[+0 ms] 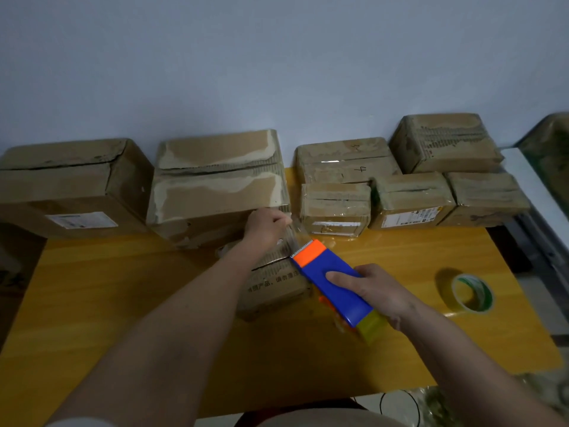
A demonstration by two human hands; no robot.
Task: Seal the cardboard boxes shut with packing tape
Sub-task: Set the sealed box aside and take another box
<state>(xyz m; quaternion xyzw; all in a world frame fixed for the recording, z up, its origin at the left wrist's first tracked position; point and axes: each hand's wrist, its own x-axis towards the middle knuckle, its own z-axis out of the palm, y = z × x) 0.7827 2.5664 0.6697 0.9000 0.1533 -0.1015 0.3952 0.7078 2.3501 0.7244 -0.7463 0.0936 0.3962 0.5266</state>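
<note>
A small cardboard box (274, 282) with printed characters on its side lies on the yellow table (123, 303) just in front of me, partly hidden by my left forearm. My right hand (378, 291) grips a blue tape dispenser (334, 283) with an orange toothed head, held at the box's right edge. A strip of clear tape (291, 238) runs from that head up to my left hand (268, 226), which pinches the tape's end above the far side of the box.
Two large boxes (74, 186) (218, 186) stand along the wall at the left. Several smaller taped boxes (412, 198) are grouped at the back right. A loose tape roll (472, 292) lies on the table's right side. A white ledge (535, 186) borders the right.
</note>
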